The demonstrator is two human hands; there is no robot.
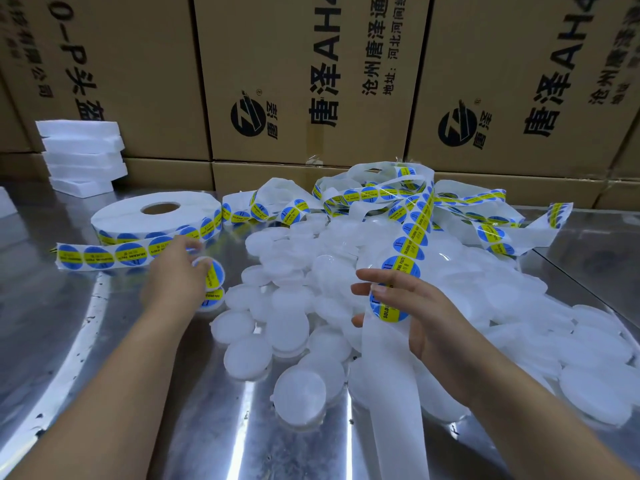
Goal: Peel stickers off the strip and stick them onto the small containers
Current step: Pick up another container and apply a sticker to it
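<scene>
While the bench (104, 375) is carrying a broad pile of small containers (311, 271), the step in hand is looking like setting aside 1 labelled container (212, 273) and freeing the next sticker (388, 306). It is calling for keeping finished pieces clear of the blank pile and for bending the backing sharply so the sticker's edge is lifting cleanly. The strip (412, 233) is running from the tangle into the right grip (426, 317), which is pinching it, thumb on that sticker. The left grip (173, 275) is curling round the labelled container, left of the pile, well apart from the sticker.
</scene>
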